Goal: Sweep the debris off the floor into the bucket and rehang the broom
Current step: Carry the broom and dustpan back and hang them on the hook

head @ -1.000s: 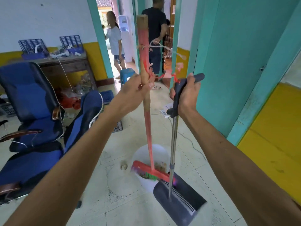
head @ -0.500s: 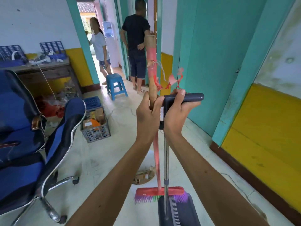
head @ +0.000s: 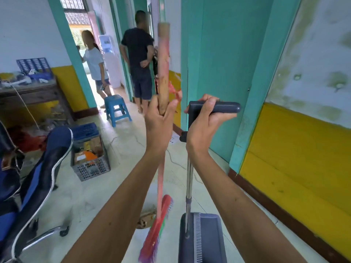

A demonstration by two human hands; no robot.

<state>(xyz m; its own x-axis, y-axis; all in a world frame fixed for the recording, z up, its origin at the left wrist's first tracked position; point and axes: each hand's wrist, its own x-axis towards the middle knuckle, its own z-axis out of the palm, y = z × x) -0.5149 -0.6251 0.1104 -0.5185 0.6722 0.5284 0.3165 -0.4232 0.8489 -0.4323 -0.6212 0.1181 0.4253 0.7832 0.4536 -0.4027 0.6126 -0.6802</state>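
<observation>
My left hand (head: 158, 120) grips the red-and-wood handle of the broom (head: 163, 73), which stands nearly upright. Its red head with coloured bristles (head: 157, 230) hangs just above the floor, turned edge-on. My right hand (head: 206, 122) holds the dark horizontal grip of the long-handled dustpan (head: 202, 238), whose steel pole runs straight down to the dark pan at the bottom. A bit of brown debris (head: 145, 220) lies on the floor behind my left forearm. The bucket is out of view.
A teal door (head: 218, 73) and frame stand straight ahead, a yellow-and-white wall (head: 303, 149) to the right. Blue chairs (head: 38, 177) crowd the left, with a grey crate (head: 89, 160) and a blue stool (head: 116, 109) beyond. Two people stand in the doorway (head: 140, 63).
I have walked away from the white bucket, which has left the view. Both hands carried broom and dustpan along, and the broom head has turned from sideways to edge-on.
</observation>
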